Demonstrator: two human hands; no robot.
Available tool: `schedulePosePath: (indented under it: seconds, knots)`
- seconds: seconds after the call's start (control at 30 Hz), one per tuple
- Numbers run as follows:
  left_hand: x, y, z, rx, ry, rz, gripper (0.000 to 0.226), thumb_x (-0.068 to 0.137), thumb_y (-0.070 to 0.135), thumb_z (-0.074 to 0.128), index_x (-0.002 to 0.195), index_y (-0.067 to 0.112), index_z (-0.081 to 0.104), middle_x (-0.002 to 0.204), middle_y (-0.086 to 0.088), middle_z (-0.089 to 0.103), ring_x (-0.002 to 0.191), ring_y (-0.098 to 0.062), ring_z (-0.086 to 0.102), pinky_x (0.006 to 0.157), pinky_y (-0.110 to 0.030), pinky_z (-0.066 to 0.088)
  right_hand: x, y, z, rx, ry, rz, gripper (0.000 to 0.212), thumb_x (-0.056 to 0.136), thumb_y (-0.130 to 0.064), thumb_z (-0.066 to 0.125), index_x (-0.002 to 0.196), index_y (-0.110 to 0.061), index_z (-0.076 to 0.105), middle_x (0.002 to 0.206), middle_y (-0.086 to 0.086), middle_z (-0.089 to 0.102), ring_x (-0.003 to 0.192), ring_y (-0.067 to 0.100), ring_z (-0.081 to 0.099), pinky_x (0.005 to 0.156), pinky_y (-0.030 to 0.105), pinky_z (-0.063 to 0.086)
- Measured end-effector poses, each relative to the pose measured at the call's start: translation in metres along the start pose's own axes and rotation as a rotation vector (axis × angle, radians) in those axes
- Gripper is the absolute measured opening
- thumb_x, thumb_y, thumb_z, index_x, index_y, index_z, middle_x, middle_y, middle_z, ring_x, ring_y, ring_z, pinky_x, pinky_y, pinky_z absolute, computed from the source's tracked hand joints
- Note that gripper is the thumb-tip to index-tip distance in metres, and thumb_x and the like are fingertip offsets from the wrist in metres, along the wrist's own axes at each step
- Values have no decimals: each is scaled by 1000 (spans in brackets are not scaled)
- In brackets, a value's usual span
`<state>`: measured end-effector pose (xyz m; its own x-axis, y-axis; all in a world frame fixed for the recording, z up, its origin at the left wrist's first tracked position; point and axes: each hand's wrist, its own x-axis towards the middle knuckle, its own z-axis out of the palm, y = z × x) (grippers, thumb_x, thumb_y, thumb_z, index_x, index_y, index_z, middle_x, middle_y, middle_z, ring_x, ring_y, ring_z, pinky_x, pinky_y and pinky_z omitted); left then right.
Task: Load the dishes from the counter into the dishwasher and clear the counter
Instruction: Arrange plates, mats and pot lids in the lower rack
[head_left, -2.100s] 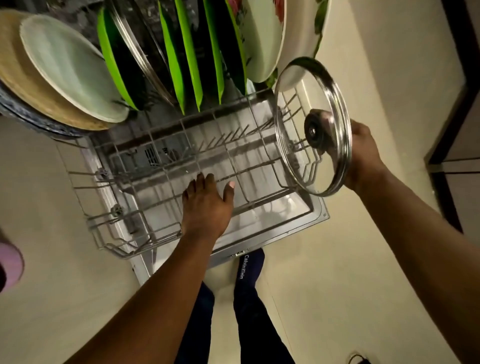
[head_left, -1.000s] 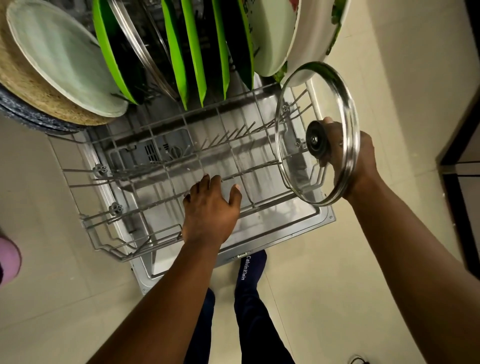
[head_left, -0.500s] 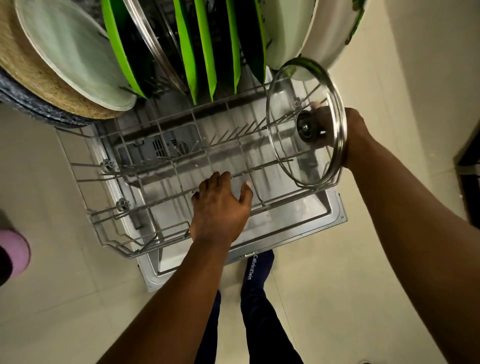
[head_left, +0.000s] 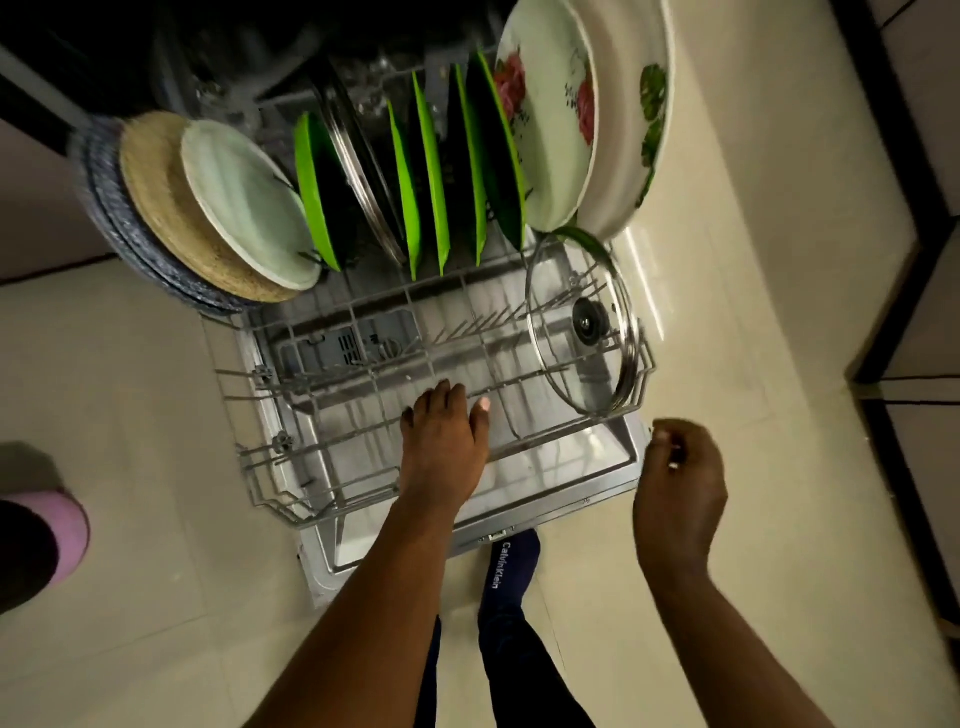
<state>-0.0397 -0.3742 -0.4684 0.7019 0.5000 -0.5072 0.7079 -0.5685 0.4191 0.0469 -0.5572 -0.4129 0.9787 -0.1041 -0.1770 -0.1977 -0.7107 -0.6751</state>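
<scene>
Dishwasher rack (head_left: 363, 374): upright steel-rimmed glass lid (head_left: 582, 332).

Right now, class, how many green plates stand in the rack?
4. One stands left of the steel lid; three stand right of it, before the floral plate. More may be hidden behind.

Dim, soft, wide-angle edge distortion
</scene>
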Motion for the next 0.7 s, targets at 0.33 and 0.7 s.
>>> schedulePosePath:
  seconds: [0.33,0.7]
  knots:
    - [-138,1,-154,299,62,202,36,85,35,68,115,15,66,126,-9,62,111,-26,61,94,-49,49,-105,-74,-83,-318,-461,-357,26,90,-10,62,116,-17,61,111,-3,57,100,19,60,78,29,49]
    - [-269,9,-316,407,225,-48,49,101,34,33,147,15,32,155,-8,27,137,-28,32,116,-45,20,-120,-247,-121,-787,-586,-952,31,84,-9,56,115,-11,58,107,11,63,95,31,63,72,36,51]
